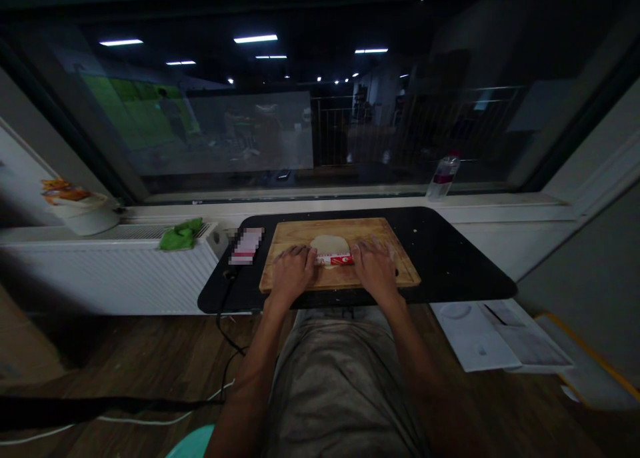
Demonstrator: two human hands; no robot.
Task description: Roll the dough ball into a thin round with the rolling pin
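Observation:
A flattened round of pale dough point(329, 245) lies on a wooden cutting board point(345, 227) in front of me. Across the near part of the dough runs a rolling pin point(342, 260) with a red and white label showing. My left hand point(294, 269) is over the pin's left end, its fingers curled down on it. At the other end, my right hand point(374, 265) presses on the pin with its fingers bent forward. Both palms hide most of the pin, so only the labelled middle shows.
The board rests on a black table point(460, 271) by a window. A blurred-out phone-like item point(247, 246) lies left of the board. On the sill stands a plastic bottle point(443, 176); a green cloth point(181, 235) hangs on the radiator point(125, 271). Cables run down at left.

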